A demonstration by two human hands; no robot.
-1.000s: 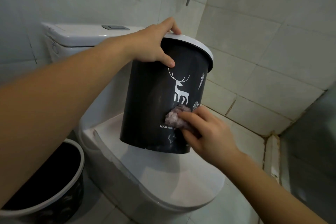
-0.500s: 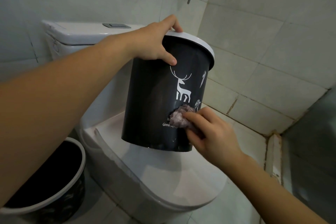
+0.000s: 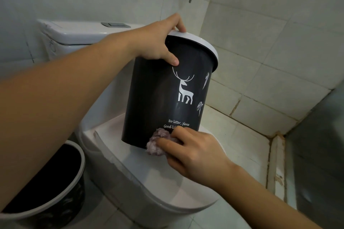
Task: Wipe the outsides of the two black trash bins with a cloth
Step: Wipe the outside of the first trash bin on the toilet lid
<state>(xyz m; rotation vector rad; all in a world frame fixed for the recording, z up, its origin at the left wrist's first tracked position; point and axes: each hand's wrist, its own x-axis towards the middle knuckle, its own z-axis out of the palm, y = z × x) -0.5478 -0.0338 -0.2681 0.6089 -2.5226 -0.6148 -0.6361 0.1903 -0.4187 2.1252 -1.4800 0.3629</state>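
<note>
roughly midway: the left hand [image 3: 158, 44] grips the white rim of the black plastic deer-print bin [image 3: 167, 89] tilted on the white toilet lid [image 3: 167, 182], the right hand [image 3: 193, 152] pinches a crumpled purplish cloth [image 3: 158, 143] against its bottom edge; the second black bin [image 3: 46, 201] on the floor looks untouched.

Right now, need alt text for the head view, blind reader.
A person's left hand grips the white rim of a black trash bin with a white deer print, tilted on a closed toilet lid, while the right hand presses a crumpled cloth against its lower edge. A second black bin stands on the floor at lower left.
</note>
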